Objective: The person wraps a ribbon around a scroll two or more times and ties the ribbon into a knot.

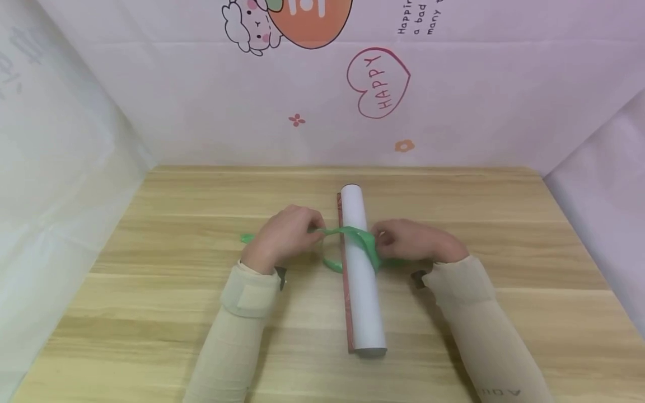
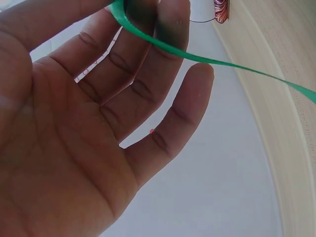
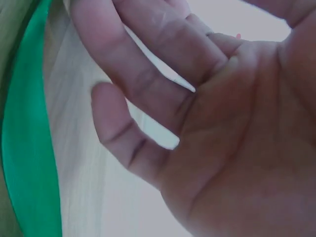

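A white paper roll (image 1: 359,268) lies lengthwise on the wooden table, with a reddish patterned strip (image 1: 346,291) along its left side. Green ribbon (image 1: 360,235) crosses over the roll, and a loop of it shows at the left. My left hand (image 1: 287,235), left of the roll, pinches the ribbon; in the left wrist view the ribbon (image 2: 173,50) runs across its fingers. On the right side, my right hand (image 1: 413,239) has its fingertips on the ribbon against the roll. The right wrist view shows curled fingers beside a hanging ribbon (image 3: 29,133); their tips are partly out of frame.
The wooden tabletop (image 1: 166,313) extends around both arms. A white printed cloth (image 1: 227,112) stands behind the table, and more white cloth hangs at the left and right sides. A ribbon end (image 1: 247,238) pokes out beyond the left hand.
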`<move>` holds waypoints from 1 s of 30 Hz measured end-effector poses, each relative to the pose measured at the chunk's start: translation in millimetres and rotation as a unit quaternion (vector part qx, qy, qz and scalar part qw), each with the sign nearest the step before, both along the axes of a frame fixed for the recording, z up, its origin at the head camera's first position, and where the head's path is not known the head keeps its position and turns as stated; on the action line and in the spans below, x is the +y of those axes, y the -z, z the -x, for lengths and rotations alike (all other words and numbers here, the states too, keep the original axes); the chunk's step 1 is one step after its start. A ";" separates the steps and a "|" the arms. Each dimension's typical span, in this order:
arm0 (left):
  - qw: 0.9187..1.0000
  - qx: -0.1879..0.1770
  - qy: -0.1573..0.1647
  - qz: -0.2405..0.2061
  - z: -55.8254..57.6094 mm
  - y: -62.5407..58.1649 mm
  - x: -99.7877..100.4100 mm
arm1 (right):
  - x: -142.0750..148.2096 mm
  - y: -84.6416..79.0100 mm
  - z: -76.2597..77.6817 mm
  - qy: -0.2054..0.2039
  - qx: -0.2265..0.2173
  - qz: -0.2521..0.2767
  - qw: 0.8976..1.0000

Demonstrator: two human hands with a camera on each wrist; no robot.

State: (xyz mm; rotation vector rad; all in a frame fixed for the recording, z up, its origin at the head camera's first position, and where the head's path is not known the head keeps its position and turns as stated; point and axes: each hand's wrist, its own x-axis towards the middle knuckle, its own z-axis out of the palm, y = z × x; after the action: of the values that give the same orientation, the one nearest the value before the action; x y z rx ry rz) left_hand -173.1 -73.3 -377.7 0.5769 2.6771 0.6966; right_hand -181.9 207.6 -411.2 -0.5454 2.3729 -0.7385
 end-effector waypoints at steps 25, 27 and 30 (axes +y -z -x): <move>1.000 0.000 0.002 -0.001 0.4 -0.9 -2.0 | 13.2 -5.3 3.3 -0.049 0.041 0.026 0.998; 1.000 0.001 -0.001 -0.002 0.3 -1.0 -3.0 | 17.2 -7.5 4.2 -0.048 0.066 0.027 0.996; 1.000 0.001 -0.003 -0.005 1.0 -0.7 -5.0 | 23.0 -9.9 5.1 -0.023 0.076 0.037 0.996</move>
State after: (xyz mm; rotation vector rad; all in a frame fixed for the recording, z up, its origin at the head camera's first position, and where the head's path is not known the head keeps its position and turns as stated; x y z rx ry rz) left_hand -174.2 -78.3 -377.0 0.5725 2.6794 0.7106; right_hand -187.0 230.6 -401.3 -0.7089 2.4708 -0.7908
